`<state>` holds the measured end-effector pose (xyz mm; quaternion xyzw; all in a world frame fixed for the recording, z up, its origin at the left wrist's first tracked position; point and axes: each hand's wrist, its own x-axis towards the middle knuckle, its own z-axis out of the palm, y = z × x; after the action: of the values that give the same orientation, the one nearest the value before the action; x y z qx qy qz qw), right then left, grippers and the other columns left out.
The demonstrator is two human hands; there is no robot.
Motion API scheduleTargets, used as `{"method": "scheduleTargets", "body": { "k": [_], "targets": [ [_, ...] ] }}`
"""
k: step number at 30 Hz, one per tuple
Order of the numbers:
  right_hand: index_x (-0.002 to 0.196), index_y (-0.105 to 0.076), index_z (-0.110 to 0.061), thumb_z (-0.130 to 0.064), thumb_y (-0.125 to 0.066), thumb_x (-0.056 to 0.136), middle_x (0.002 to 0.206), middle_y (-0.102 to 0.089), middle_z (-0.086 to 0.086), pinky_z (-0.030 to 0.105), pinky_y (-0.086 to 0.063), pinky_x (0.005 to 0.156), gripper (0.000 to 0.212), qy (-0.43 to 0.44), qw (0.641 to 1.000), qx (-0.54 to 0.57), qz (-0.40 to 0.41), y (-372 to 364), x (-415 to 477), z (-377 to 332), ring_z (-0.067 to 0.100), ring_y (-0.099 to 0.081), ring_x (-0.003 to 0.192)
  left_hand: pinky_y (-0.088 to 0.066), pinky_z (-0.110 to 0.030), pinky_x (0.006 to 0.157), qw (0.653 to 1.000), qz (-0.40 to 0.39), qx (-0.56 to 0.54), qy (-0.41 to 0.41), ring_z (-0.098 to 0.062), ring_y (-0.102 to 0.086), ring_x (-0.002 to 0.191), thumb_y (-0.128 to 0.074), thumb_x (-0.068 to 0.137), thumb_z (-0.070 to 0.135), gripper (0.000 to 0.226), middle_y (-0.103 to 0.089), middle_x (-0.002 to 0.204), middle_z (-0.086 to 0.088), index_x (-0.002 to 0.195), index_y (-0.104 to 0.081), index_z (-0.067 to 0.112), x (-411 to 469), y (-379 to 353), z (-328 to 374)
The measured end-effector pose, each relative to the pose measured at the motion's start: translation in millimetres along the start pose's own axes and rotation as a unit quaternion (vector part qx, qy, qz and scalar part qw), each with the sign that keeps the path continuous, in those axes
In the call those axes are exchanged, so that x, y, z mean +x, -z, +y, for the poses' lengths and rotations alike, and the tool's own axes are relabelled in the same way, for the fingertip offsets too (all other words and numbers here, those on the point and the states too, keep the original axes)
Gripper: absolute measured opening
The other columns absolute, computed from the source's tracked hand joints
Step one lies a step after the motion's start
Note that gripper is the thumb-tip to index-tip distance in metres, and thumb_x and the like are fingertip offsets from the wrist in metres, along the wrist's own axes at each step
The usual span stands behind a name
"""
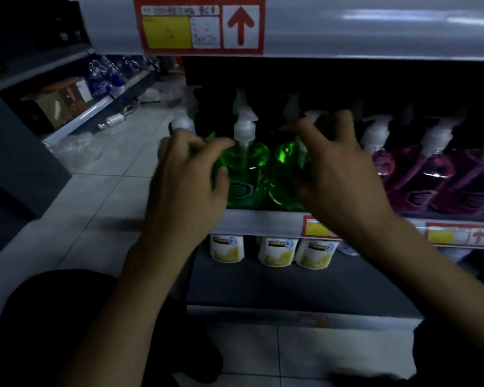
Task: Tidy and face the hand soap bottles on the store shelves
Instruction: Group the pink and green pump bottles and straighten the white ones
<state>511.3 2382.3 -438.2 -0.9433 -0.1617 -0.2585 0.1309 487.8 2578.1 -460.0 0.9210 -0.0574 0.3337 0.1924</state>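
Note:
Green hand soap bottles with white pumps stand at the front of the middle shelf (pixel 263 222). My left hand (pixel 187 174) curls round the left side of one green bottle (pixel 245 169), thumb on its front. My right hand (pixel 338 166) grips the neighbouring green bottle (pixel 284 169), covering most of its right side and pump. More green bottles stand behind them in the dark. Purple soap bottles (pixel 419 174) line the shelf to the right.
The shelf above (pixel 347 29) carries a red and yellow price tag (pixel 199 25). White lemon-label bottles (pixel 277 251) stand on the shelf below. Tiled floor (pixel 95 196) lies to the left, with another shelving unit (pixel 76 107) and a plastic bottle (pixel 111 121) on the floor.

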Motion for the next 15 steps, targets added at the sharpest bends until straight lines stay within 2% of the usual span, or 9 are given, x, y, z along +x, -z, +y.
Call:
{"method": "scheduleTargets", "body": {
  "k": [1, 3, 6, 8, 12, 15],
  "targets": [
    [0.135, -0.04, -0.035, -0.024, -0.069, 0.079, 0.13, -0.036, 0.013, 0.042, -0.056, 0.065, 0.064, -0.005, 1.0, -0.011, -0.029, 0.6, 0.1, 10.2, 0.038, -0.061, 0.086, -0.038, -0.025, 0.07, 0.999, -0.036, -0.01, -0.015, -0.016, -0.044, 0.099, -0.059, 0.089, 0.022, 0.042, -0.042, 0.125, -0.009, 0.13, -0.053, 0.03, 2.6, -1.8, 6.6],
    [0.142, -0.031, -0.04, -0.033, -0.071, 0.08, 0.13, -0.034, 0.015, 0.044, -0.057, 0.075, 0.073, 0.008, 0.995, -0.023, -0.098, -1.4, -1.6, 25.8, 0.039, -0.06, 0.097, -0.042, -0.028, 0.071, 0.995, -0.101, -0.018, -0.018, -0.02, -0.053, 0.095, -0.057, 0.092, 0.03, 0.052, -0.031, 0.143, -0.008, 0.14, -0.04, 0.039, 8.6, -7.5, 13.1],
    [0.146, -0.019, -0.047, -0.046, -0.066, 0.082, 0.137, -0.033, 0.015, 0.042, -0.055, 0.077, 0.079, 0.023, 0.99, -0.016, -0.137, -7.8, -1.4, 33.7, 0.037, -0.062, 0.092, -0.044, -0.034, 0.084, 0.986, -0.168, 0.002, 0.002, -0.032, -0.053, 0.115, -0.055, 0.093, 0.04, 0.061, -0.017, 0.156, -0.01, 0.145, -0.024, 0.049, 14.7, -18.6, 16.9],
    [0.146, -0.017, -0.048, -0.046, -0.066, 0.083, 0.143, -0.03, 0.014, 0.041, -0.054, 0.075, 0.08, 0.024, 0.989, 0.001, -0.144, -13.0, 1.6, 33.9, 0.037, -0.063, 0.091, -0.048, -0.038, 0.084, 0.985, -0.174, 0.015, 0.008, -0.036, -0.054, 0.112, -0.057, 0.091, 0.043, 0.063, -0.019, 0.155, -0.013, 0.144, -0.023, 0.05, 16.5, -25.2, 20.2],
    [0.142, -0.025, -0.043, -0.038, -0.069, 0.081, 0.139, -0.032, 0.009, 0.04, -0.057, 0.067, 0.075, 0.057, 0.987, 0.034, -0.145, -15.7, 6.8, 38.3, 0.035, -0.064, 0.087, -0.047, -0.035, 0.069, 0.988, -0.141, 0.054, 0.013, -0.037, -0.061, 0.095, -0.06, 0.089, 0.044, 0.06, -0.025, 0.15, -0.016, 0.141, -0.032, 0.043, 13.8, -32.8, 25.7],
    [0.143, -0.024, -0.042, -0.037, -0.064, 0.082, 0.141, -0.031, 0.009, 0.033, -0.05, 0.06, 0.073, 0.07, 0.985, 0.026, -0.157, -13.1, 6.0, 38.0, 0.033, -0.064, 0.087, -0.049, -0.038, 0.071, 0.989, -0.136, 0.061, 0.019, -0.038, -0.061, 0.095, -0.06, 0.089, 0.044, 0.059, -0.025, 0.15, -0.016, 0.141, -0.032, 0.044, 15.0, -33.2, 27.5]
  ]
}}
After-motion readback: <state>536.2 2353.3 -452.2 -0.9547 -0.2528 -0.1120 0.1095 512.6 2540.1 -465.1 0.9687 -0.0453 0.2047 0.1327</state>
